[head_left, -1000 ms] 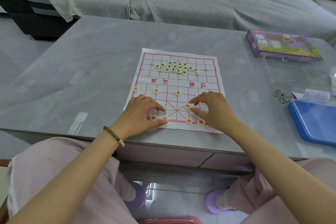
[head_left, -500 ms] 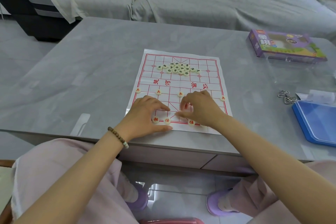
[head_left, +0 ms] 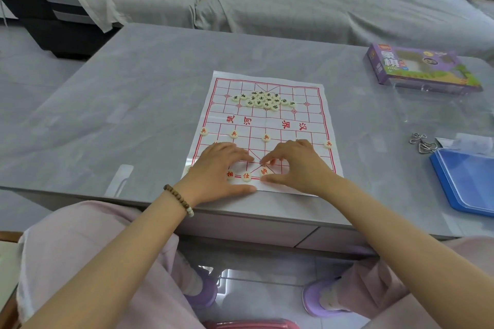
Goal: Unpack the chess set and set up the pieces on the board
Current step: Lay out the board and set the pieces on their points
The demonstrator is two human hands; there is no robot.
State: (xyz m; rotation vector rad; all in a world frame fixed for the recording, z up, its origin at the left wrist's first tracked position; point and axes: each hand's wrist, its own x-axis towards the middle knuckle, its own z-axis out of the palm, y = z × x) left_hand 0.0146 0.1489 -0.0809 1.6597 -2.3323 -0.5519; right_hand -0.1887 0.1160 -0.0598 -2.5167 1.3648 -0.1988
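The paper chess board (head_left: 267, 125) with red lines lies on the grey table. A heap of several cream pieces with black marks (head_left: 263, 101) sits on its far half. Red-marked pieces stand in the near half: soldiers (head_left: 234, 134) in a row, and two pieces (head_left: 246, 176) on the nearest line. My left hand (head_left: 219, 168) rests flat on the board's near left, fingers straight, and covers some pieces. My right hand (head_left: 296, 165) is curled over the near middle. Its thumb and fingertips pinch a red piece (head_left: 264, 171) on the nearest line.
The purple chess set box (head_left: 417, 67) lies at the table's far right. A blue plastic lid (head_left: 467, 181) and metal wire puzzles (head_left: 422, 143) sit at the right edge. A sofa under a grey cover stands behind the table, whose front edge runs just below my wrists.
My right hand has moved left from the board's near right corner to the near middle, bringing a red piece with it. My left hand has stayed in place.
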